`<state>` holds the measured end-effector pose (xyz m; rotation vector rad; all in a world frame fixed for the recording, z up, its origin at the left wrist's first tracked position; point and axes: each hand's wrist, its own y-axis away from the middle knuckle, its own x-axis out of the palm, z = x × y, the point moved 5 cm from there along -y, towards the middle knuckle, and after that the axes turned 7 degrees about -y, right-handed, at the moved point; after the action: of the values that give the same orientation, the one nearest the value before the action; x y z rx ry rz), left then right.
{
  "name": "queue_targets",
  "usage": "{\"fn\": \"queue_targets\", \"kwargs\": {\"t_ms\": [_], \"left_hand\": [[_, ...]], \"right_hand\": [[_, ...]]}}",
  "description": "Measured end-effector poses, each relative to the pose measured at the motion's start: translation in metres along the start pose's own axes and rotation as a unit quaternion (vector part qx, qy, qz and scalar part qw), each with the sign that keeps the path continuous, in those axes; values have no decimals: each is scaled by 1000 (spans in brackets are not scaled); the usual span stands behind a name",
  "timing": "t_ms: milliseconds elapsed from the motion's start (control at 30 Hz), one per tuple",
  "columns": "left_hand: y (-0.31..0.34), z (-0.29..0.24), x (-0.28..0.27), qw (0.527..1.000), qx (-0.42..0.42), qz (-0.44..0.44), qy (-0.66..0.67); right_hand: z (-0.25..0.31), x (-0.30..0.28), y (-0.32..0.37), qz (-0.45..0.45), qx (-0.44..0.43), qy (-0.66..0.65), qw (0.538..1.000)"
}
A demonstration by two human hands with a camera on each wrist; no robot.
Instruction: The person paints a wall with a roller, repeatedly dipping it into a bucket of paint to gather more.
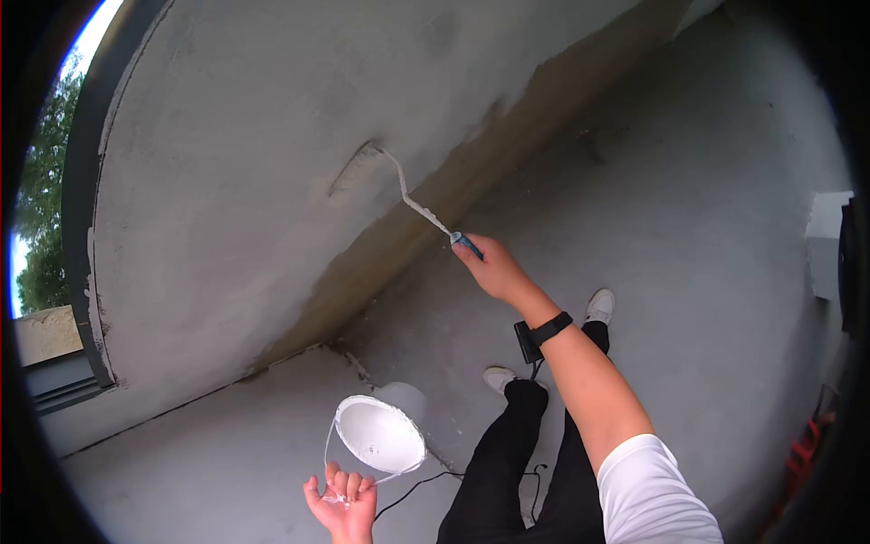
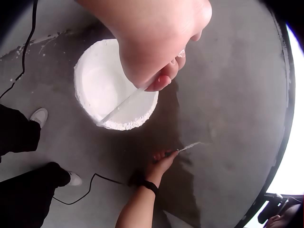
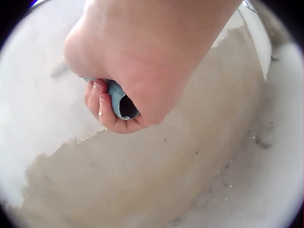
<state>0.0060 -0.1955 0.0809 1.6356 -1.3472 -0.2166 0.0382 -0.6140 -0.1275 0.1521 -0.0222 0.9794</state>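
Observation:
The right hand (image 1: 489,266) grips the blue handle (image 1: 467,245) of a paint roller, whose roller head (image 1: 356,169) lies against the grey wall. In the right wrist view the fingers of the right hand (image 3: 128,80) are wrapped round that handle (image 3: 117,100). Low in the head view, the left hand (image 1: 344,506) has its fingers curled round the wire handle of a white bucket (image 1: 381,433), which hangs tilted. White material coats the rim of the bucket (image 2: 85,95) in the left wrist view, beneath the left hand (image 2: 156,38).
A brown unpainted band (image 1: 385,254) runs along the wall's lower part, above the grey floor (image 1: 634,208). A window frame (image 1: 82,181) stands at the left. The person's legs (image 1: 494,462) and a black cable (image 1: 417,485) are near the bucket. Red items (image 1: 805,449) lie far right.

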Motion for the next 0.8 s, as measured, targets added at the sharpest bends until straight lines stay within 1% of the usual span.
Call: {"fn": "queue_targets", "kwargs": {"t_ms": [67, 100, 167, 200, 233, 267, 300, 333, 400, 433, 467, 533, 567, 600, 667, 700, 733, 767, 800], "left_hand": [[-16, 3, 1, 992, 21, 13, -122], [-25, 5, 0, 992, 29, 11, -122], [-40, 5, -4, 994, 15, -14, -112], [-20, -2, 1, 993, 13, -29, -111], [-24, -1, 7, 991, 19, -54, -122], [-23, -2, 10, 987, 23, -88, -134], [-21, -5, 9, 984, 19, -103, -141], [-23, -3, 13, 984, 19, -86, -152], [-27, 1, 19, 987, 18, -37, -154], [-11, 5, 26, 988, 17, -46, -149], [-9, 5, 31, 989, 25, -35, -145], [-4, 3, 39, 991, 29, -11, -131], [0, 1, 38, 996, 22, -9, -83], [5, -6, 41, 999, 8, -7, -32], [21, -27, 49, 999, -12, 12, -31], [29, -36, 51, 999, -15, 11, -45], [35, -43, 53, 998, -23, 31, -47], [41, -42, 56, 998, -22, 30, -44], [49, -40, 64, 998, -20, 39, -39]], "right_hand": [[-40, 5, -15, 3, 10, 1, 1000], [-59, 9, -20, -3, 17, -15, 1000], [-92, 16, -31, -6, 22, -38, 999], [-98, 17, -17, -10, 63, -10, 998], [-116, 17, -18, -19, 88, 12, 996], [-130, 17, -19, -14, 97, 4, 995], [-145, 11, -14, -26, 136, 31, 990], [-158, 6, -9, -38, 170, 60, 983], [-168, 9, -7, -38, 174, 35, 983], [-160, 0, 2, -37, 180, 13, 983], [-152, -4, 4, -39, 172, 18, 984], [-117, -8, 13, -4, 126, 4, 992], [-93, -18, 21, -8, 118, 20, 993], [-61, -26, 33, 0, 109, 27, 994], [13, -38, 40, 0, 93, 52, 994], [56, -45, 39, -13, 47, 85, 995], [92, -47, 37, -22, 3, 114, 993], [112, -55, 27, -19, 2, 116, 993], [136, -65, 11, -10, -20, 144, 989]]}}
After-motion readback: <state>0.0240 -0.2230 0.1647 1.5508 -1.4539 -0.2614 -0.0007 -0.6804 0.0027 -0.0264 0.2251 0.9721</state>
